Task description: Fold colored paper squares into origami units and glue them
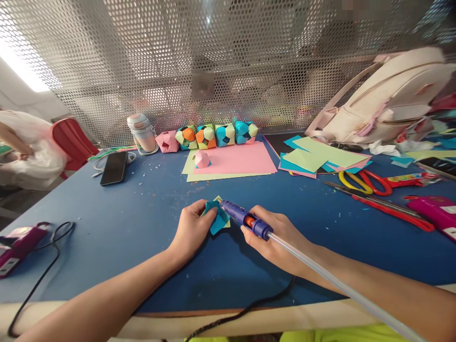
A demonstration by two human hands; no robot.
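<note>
My left hand (194,225) pinches a small folded paper piece (220,220), blue with pale yellow-green parts, above the middle of the table. My right hand (276,232) is wrapped round a purple hot glue gun (244,216). A long translucent glue stick (331,278) juts from its back end toward me. The gun's nozzle is at the upper edge of the paper piece; whether it touches cannot be made out. Beyond my hands, a small pink and blue folded paper piece (202,160) rests on pink paper sheets (245,159).
Several folded paper balls (205,137) line the back beside a bottle (142,133). A phone (114,168) lies left. Coloured paper (309,154), scissors (381,183), a utility knife (388,204) and a backpack (388,99) are right. A black cord (245,311) crosses the table's front edge.
</note>
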